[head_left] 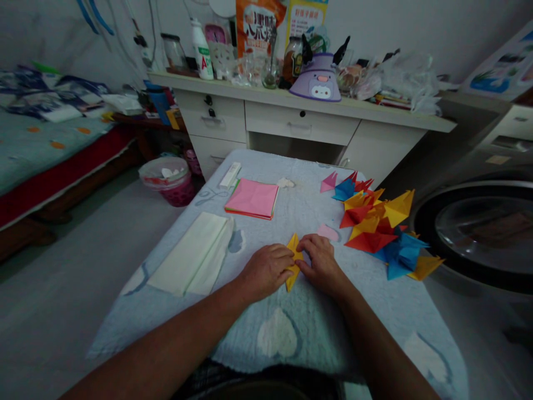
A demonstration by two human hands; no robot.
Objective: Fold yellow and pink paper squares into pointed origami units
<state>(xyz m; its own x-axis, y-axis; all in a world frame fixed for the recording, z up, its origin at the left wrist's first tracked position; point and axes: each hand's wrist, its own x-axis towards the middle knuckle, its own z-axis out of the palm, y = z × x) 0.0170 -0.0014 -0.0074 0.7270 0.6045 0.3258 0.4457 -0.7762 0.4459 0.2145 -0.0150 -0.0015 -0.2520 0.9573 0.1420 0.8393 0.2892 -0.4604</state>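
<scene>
A yellow piece of origami paper, folded into a narrow diamond, lies on the cloth-covered table between my hands. My left hand rests on its left edge, with the fingers bent and pressed onto the paper. From the right, my right hand pinches the paper's other edge, thumb below and fingers above. Farther off to the left sits a stack of square paper, pink on top. At the right of the table is a pile of folded paper cranes in red, yellow, blue and pink.
A pale folded cloth or tissue lies on the table at the left, with a small white box beyond it. Behind stands a white cabinet laden with jars and bags. A washing machine is at the right, a bin at the left.
</scene>
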